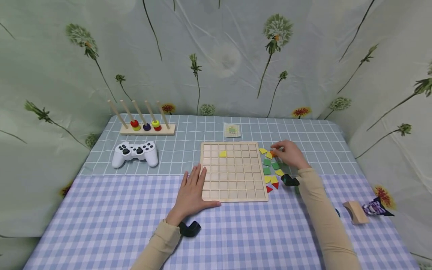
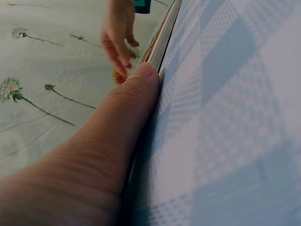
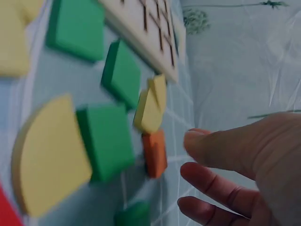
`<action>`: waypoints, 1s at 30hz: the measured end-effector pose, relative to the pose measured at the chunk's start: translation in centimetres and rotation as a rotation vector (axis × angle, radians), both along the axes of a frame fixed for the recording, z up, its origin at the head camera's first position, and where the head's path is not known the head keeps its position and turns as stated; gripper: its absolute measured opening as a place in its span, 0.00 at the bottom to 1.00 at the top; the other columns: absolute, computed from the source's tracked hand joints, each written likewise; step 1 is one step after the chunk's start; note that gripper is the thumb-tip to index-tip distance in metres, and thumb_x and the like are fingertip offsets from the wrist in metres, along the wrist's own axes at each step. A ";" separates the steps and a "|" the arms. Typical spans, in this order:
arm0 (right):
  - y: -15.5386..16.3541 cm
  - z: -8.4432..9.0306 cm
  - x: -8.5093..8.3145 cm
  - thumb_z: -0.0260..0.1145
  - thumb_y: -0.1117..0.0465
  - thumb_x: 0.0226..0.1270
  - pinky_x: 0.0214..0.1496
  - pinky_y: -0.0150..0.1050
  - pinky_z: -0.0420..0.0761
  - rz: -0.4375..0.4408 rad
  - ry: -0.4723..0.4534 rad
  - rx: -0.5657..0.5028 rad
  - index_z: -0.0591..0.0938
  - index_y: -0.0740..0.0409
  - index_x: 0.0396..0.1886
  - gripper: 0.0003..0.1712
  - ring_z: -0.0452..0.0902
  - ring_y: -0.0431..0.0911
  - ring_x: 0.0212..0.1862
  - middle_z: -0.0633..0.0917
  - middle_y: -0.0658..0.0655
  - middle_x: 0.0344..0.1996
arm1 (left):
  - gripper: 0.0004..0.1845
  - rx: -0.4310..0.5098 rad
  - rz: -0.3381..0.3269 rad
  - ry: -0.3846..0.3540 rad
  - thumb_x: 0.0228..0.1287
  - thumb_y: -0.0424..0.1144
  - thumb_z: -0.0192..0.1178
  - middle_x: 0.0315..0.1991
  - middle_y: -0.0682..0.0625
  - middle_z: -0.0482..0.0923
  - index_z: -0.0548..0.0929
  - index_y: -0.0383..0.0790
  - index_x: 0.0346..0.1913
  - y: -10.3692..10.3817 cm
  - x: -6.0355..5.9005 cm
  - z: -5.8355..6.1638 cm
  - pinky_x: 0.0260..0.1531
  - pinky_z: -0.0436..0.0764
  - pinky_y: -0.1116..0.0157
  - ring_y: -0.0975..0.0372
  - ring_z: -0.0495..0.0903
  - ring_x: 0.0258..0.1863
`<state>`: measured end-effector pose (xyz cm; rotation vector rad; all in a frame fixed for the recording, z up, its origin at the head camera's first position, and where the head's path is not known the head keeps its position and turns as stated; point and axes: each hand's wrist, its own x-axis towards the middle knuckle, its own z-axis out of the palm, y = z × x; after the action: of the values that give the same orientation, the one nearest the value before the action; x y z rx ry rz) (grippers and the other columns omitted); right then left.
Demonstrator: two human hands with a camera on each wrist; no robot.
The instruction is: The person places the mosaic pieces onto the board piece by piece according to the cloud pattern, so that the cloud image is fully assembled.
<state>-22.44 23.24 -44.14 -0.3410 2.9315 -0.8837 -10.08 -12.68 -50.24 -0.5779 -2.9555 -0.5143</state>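
- Left hand is lying flat on the tabletop, fingers straight and relaxed, thumb pressed along the near left edge of the wooden grid board. It isn't gripping anything.
- Right hand is over at the right side of the board, hovering at the far end of the loose tile pile. Fingers are loosely curved, and the fingertips are just beside a small orange tile. From the wrist view it looks like nothing's pinched, with a slight gap between fingers and tile.
- The pile is a mix of green squares, yellow pieces and a couple of red triangles, all sitting right next to the board's right edge.
- One yellow piece is already sitting in a cell near the far left part of the grid.
- Farther left there's a white game controller, and behind it a peg rack with coloured rings.
- A small pattern card lies just past the board's far edge.
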 end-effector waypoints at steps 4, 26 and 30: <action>0.7 -0.4 -0.1 0.63 0.68 0.64 0.44 0.53 0.73 0.036 -0.009 0.077 0.84 0.67 0.45 0.12 0.71 0.57 0.42 0.80 0.67 0.42 | 0.67 -0.004 0.000 -0.003 0.40 0.79 0.57 0.74 0.39 0.42 0.48 0.36 0.75 0.0 0.0 0.1 0.68 0.38 0.50 0.51 0.40 0.73; 1.0 -0.4 1.0 0.67 0.66 0.60 0.33 0.42 0.71 -0.108 -0.075 0.004 0.77 0.63 0.37 0.08 0.70 0.53 0.33 0.79 0.60 0.32 | 0.66 0.009 -0.011 0.003 0.41 0.78 0.57 0.74 0.39 0.42 0.48 0.35 0.75 0.1 0.0 0.0 0.68 0.39 0.49 0.50 0.41 0.73; 0.0 0.1 1.1 0.67 0.65 0.59 0.27 0.40 0.68 -0.080 0.014 -0.009 0.77 0.61 0.34 0.07 0.69 0.50 0.28 0.78 0.58 0.29 | 0.67 0.008 -0.003 -0.006 0.41 0.78 0.57 0.74 0.39 0.41 0.47 0.36 0.75 0.0 -0.1 0.0 0.68 0.38 0.50 0.51 0.40 0.73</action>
<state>-21.34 23.27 -44.08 -0.2337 2.9738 -0.9087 -10.15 -12.65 -50.27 -0.5818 -2.9575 -0.5285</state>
